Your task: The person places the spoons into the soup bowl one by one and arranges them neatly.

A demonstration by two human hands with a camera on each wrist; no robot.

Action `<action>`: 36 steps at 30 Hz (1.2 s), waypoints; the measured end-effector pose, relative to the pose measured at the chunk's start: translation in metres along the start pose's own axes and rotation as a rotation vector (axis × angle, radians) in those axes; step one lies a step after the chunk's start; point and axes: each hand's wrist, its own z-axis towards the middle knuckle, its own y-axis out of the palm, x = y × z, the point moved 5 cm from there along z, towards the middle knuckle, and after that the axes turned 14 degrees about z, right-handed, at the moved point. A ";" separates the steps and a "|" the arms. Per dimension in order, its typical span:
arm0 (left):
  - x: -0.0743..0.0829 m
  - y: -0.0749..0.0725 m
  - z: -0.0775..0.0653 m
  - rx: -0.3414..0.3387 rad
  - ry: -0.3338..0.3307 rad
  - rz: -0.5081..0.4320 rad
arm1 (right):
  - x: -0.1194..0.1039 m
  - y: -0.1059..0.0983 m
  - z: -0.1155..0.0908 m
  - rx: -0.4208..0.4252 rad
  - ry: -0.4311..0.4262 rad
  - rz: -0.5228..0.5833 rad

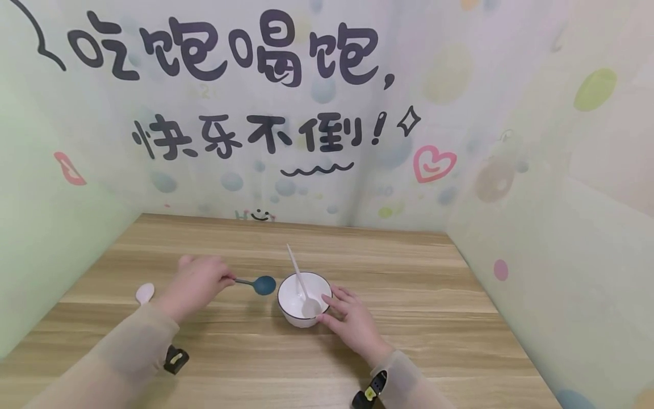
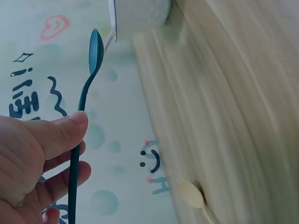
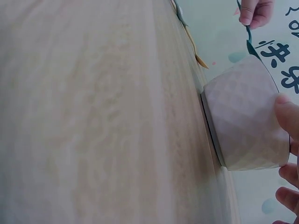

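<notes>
Half of this spoon-and-bowl scene is playing hide and seek, lol
Head view: the left hand [image 1: 199, 287] covers the far end of the blue spoon [image 1: 264, 285], the left sleeve [image 1: 109, 355] swallows the handle of the pale spoon [image 1: 145, 292], the right hand [image 1: 357, 326] blocks a bit of the white bowl [image 1: 298, 322] on its right side, and both sleeves run off the near edge. Tiny coloured letters by the wall's smiley [image 1: 260, 215] are too small to read, tbh. Left wrist cam crops the bowl plus both spoon handles; right wrist cam chops the right hand and hides the bowl's inside.
</notes>
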 end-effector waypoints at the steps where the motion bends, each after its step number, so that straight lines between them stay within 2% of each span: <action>1: 0.002 -0.002 0.002 0.008 0.014 0.007 | 0.000 0.000 0.000 0.000 0.003 -0.001; 9: 0.021 -0.012 0.017 0.068 0.128 0.079 | 0.000 0.000 0.000 0.005 -0.026 -0.009; 24: 0.052 -0.008 0.042 0.090 0.244 0.146 | 0.000 0.001 0.000 0.007 -0.031 0.008; 30: 0.062 -0.001 0.048 0.068 0.284 0.150 | -0.001 0.001 -0.001 0.011 -0.034 0.014; 36: 0.069 0.006 0.052 0.032 0.291 0.148 | -0.001 0.000 -0.001 0.011 -0.034 0.024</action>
